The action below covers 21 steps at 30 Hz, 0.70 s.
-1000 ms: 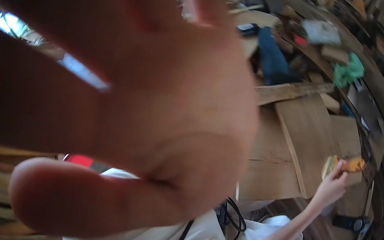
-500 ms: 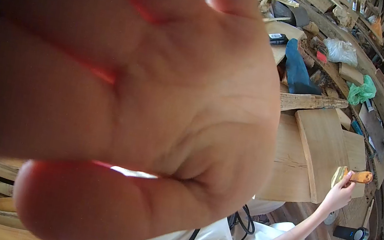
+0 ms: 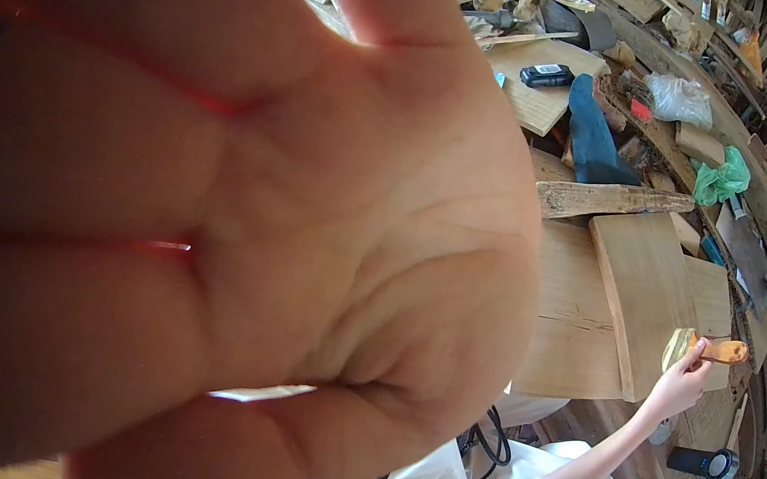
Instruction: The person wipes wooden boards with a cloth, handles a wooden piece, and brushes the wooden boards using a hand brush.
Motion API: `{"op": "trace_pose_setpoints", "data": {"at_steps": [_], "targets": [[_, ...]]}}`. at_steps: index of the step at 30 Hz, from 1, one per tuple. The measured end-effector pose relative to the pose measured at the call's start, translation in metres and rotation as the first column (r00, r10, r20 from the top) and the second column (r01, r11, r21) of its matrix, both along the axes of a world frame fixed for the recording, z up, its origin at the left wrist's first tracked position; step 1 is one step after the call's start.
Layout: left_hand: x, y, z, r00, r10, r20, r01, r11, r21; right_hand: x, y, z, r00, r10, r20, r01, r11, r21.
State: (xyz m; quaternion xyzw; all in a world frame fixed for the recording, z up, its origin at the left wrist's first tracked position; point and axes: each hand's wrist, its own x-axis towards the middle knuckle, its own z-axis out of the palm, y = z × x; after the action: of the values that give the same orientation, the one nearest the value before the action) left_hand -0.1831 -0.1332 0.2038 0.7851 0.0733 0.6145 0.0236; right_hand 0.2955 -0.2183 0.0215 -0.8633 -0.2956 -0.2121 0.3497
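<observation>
Two hands, and one of them is hogging basically the whole shot.

Left hand (image 3: 206, 210) is spread flat right up against the camera, palm facing the lens, fingers open and holding nothing, so the left side of the bench is hidden behind it. Right hand (image 3: 682, 376) is stretched way out over the pale wooden boards (image 3: 584, 314), fingers wrapped around the orange wooden handle of a wide paintbrush (image 3: 705, 348), bristles sitting at the right edge of the upper plank (image 3: 645, 283). Looks to me like the brushing step, coating that plank. Next stroke probably calls for an unblocked view and the brush dragged along the grain. Behind it: dark blue cloth (image 3: 592, 132), green plastic bag (image 3: 724, 178), black handheld device (image 3: 546, 75).
</observation>
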Motion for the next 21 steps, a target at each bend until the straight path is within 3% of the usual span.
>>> {"op": "trace_pose_setpoints", "data": {"at_steps": [21], "targets": [[0.0061,0.0056,0.0004,0.999,0.004,0.036,-0.004,1.0,-0.002,-0.0054,-0.0002,0.0038,1.0,0.006,0.026,-0.007,0.999,0.032]]}}
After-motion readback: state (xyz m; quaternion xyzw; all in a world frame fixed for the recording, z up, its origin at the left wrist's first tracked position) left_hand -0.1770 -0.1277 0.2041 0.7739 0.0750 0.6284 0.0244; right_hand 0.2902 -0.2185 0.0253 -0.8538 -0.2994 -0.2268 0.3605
